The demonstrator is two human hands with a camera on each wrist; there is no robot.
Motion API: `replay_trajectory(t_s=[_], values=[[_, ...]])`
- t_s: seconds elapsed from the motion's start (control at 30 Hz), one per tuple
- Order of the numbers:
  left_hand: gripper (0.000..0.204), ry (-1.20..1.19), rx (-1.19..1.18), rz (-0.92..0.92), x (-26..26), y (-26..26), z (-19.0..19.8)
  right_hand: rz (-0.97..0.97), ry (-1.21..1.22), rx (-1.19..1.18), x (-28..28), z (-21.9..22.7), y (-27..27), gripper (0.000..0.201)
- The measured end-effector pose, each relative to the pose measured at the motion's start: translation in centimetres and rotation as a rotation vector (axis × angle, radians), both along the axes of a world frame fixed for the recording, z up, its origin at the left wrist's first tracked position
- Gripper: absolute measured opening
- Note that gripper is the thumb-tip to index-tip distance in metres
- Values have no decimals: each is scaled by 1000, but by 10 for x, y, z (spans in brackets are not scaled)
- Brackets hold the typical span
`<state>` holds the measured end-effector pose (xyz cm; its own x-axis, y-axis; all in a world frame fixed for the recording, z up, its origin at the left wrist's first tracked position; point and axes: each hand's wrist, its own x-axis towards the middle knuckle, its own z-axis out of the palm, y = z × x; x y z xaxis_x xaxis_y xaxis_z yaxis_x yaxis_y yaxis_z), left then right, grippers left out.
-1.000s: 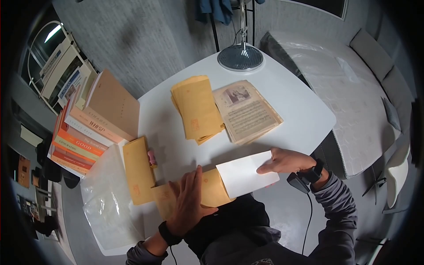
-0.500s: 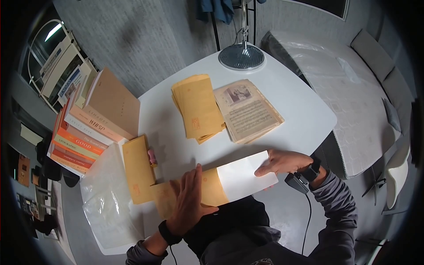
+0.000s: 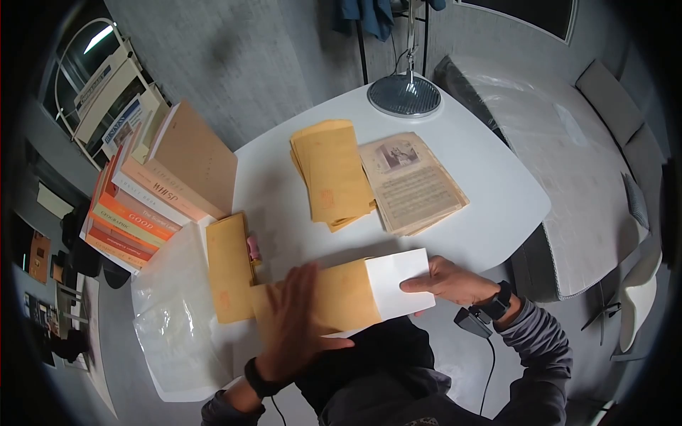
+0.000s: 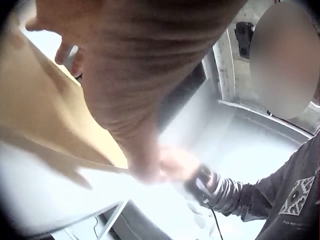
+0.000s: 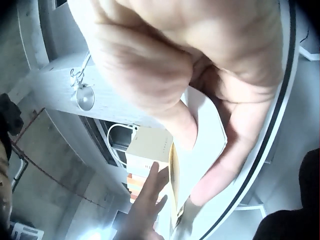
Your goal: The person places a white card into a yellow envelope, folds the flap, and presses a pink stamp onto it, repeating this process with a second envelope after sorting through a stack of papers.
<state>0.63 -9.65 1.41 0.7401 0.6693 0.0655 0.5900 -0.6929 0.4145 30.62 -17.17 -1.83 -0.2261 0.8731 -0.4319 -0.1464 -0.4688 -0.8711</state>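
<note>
A brown envelope (image 3: pixel 348 297) lies along the near edge of the white table, a folded white paper (image 3: pixel 396 280) sticking out of its right end. My right hand (image 3: pixel 458 282) pinches the outer end of that paper, thumb on top and fingers beneath, as the right wrist view shows. My left hand (image 3: pixel 293 312), slightly blurred, lies across the envelope's left part with its fingers straight. Under and beside the left hand, the envelope's left end meets another brown envelope (image 3: pixel 229 273). The paper's inner part is hidden inside the envelope.
A stack of brown envelopes (image 3: pixel 327 170) and old sheet music (image 3: pixel 415 184) lie farther back, before a lamp base (image 3: pixel 405 96). Books (image 3: pixel 153 184) stand at the left, near a clear plastic sleeve (image 3: pixel 170 319). A small pink object (image 3: pixel 253 247) sits beside the left envelope.
The white paper has slid left, deeper into the envelope, with my right hand following; less of it shows. My left hand stays on the envelope, its fingers shifting slightly. The head view has turned a little.
</note>
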Motion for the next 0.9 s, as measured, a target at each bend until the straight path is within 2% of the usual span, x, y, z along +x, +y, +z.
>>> replay_trajectory(t_s=[0.03, 0.13, 0.2, 0.23, 0.3, 0.33, 0.4, 0.43, 0.5, 0.6, 0.7, 0.9], values=[[135, 1, 41, 20, -8, 3, 6, -1, 26, 3, 4, 0, -1, 39], [131, 320, 106, 31, -28, 10, 20, 0, 67, 13, 10, 0, -3, 40], [128, 170, -26, 6, -32, 14, 17, 16, 45, 22, 11, 1, 2, 43], [126, 92, -89, -8, -33, 16, 14, 38, -42, 67, 9, 3, 5, 42], [125, 31, -126, 8, -28, 15, 10, 74, -214, 151, 2, 8, 8, 41], [124, 0, -145, 13, -25, 14, 9, 80, -197, 124, -1, 14, 8, 40], [125, 98, -33, -4, -21, 11, 11, 90, -163, 72, -4, 25, 6, 38], [125, 148, 21, -10, -20, 10, 13, 56, -233, 74, -2, 24, 5, 36], [127, 208, 58, 30, -20, 9, 12, -9, -370, 77, 4, 16, 2, 32], [129, 218, 65, 37, -21, 7, 7, -136, -354, 182, 7, 3, -7, 24], [131, 189, 49, 27, -18, 6, -1, -210, -669, 332, -5, 6, -7, 18], [133, 137, 76, 2, -5, 2, -10, -92, -608, 247, -17, 12, 5, 20]])
